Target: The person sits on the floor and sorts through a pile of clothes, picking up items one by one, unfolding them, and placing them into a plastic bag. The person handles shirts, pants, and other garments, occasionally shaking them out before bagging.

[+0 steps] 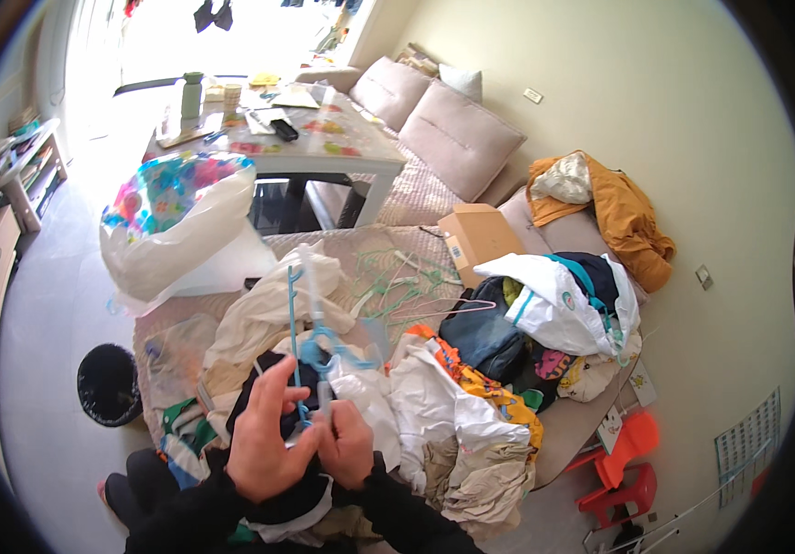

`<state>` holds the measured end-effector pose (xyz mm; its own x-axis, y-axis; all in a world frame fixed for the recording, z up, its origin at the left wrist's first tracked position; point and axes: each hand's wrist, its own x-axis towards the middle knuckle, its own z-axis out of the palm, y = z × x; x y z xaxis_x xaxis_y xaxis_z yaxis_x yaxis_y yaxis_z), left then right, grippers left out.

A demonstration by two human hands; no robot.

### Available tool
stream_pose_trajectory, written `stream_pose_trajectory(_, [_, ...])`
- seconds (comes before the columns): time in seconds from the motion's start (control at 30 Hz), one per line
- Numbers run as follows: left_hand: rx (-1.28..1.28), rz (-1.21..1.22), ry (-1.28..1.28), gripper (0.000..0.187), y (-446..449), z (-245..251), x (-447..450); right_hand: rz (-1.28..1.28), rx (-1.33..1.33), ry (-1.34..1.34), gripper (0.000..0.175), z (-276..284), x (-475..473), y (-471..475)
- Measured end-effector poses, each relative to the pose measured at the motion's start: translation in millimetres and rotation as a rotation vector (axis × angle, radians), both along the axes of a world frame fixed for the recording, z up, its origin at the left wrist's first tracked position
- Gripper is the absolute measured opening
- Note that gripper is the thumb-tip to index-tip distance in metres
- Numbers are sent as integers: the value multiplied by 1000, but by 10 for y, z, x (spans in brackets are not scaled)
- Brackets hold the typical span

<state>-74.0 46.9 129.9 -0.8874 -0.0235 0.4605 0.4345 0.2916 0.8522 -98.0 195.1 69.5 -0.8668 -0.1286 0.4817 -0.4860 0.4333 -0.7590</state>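
Note:
My right hand [347, 447] is closed around the pale shaft of a blue and white plastic hanger [318, 350], which looks like a folding one. Beside it my left hand [269, 440] has its fingers spread and its thumb against the right hand. A thin blue notched bar [293, 311] rises past the left fingers; whether they grip it is unclear. Under both hands lies dark clothing [306, 381]. White cloth [363, 398] is just right of them, and a cream garment [269, 315] spreads to the far left.
Green and pink hangers [404, 277] lie on the sofa bed beside a cardboard box [482, 239]. Clothes are piled right, with jeans [484, 332] and a white jacket [543, 298]. Left are a large plastic bag [176, 256] and black bin [108, 384]. A table [370, 156] stands behind.

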Motion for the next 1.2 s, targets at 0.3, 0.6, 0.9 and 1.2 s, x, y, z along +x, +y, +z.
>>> stream_pose_trajectory(0.3, [-235,-42,-137,55,-50,-470,-35,-392,-182,-20,39,-661,-2250,1114])
stream_pose_trajectory(0.6, [-672,-130,-15,67,19,-837,187,-662,-211,-544,47,-2243,-3560,2215])
stream_pose_trajectory(0.9, [-597,-74,-30,48,161,-1313,-9,-551,-730,-165,28,-1701,-3674,2550])
stream_pose_trajectory(1.2, [-536,-105,-46,45,138,-1459,-137,-318,-660,-11,25,-764,-3783,2256])
